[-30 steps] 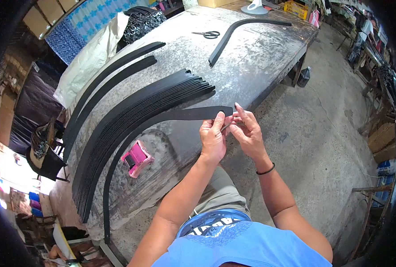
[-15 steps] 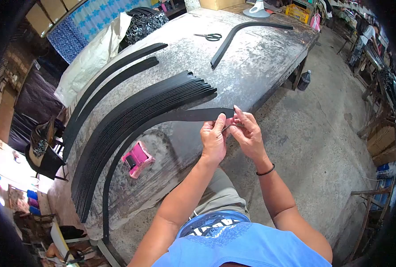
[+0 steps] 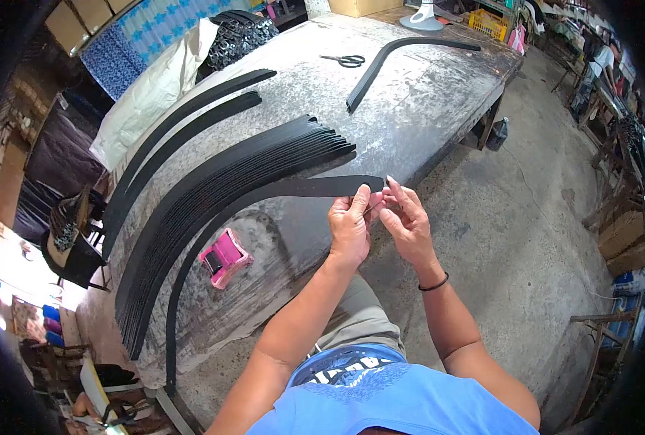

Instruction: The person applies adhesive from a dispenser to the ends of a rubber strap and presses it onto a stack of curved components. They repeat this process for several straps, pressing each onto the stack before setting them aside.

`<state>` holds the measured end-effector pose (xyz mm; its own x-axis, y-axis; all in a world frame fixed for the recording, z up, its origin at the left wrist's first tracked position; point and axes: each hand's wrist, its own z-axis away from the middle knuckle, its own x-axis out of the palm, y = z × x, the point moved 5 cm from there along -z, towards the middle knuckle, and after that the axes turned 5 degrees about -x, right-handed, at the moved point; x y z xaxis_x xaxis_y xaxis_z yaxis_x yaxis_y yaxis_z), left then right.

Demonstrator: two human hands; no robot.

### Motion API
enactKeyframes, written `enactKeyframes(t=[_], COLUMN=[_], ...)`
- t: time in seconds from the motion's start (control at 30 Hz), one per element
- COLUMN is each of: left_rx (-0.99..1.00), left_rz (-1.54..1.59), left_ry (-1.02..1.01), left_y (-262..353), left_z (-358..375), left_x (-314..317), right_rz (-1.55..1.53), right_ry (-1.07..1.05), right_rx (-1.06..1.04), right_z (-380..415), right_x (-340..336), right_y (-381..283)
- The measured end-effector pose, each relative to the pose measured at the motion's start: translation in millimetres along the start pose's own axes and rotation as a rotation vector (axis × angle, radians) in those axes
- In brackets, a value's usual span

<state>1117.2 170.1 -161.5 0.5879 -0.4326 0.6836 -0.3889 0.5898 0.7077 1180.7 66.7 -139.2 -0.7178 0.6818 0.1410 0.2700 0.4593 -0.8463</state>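
Note:
My left hand (image 3: 350, 226) pinches a long black strap (image 3: 304, 187) near its squared end, thumb on top. The strap curves back over the table and hangs down at the near left. My right hand (image 3: 409, 221) is at the strap's end, thumb and index finger apart, the index tip by the end's edge. A thin dark piece shows between the hands, too small to name. Just beyond the held strap lies a thick bundle of black straps (image 3: 228, 174). A pink holder (image 3: 226, 255) with a dark insert sits on the near side of the table.
On the worn metal-topped table (image 3: 315, 94) lie scissors (image 3: 350, 61), a bent black strip (image 3: 380, 65) and two separate straps (image 3: 192, 109). A white stand base (image 3: 422, 22) is at the far end. A dark bottle (image 3: 498, 133) stands on the floor. Another person (image 3: 599, 61) is at the far right.
My right hand's thumb and fingers have spread apart slightly and drawn back from the strap end. My left hand keeps its pinch; the view has shifted a little.

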Motion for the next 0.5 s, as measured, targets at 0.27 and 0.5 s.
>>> enactKeyframes(t=[0.27,0.5], left_rx=[0.026,0.012], left_rz=[0.02,0.026], left_ry=[-0.012,0.015], left_y=[2,1], left_z=[-3,-4], left_x=[3,2], right_rz=[0.041,0.002], right_ry=[-0.057,-0.02], right_rx=[0.0,0.019], right_z=[-3,6], right_x=[2,0], right_y=[4,2])
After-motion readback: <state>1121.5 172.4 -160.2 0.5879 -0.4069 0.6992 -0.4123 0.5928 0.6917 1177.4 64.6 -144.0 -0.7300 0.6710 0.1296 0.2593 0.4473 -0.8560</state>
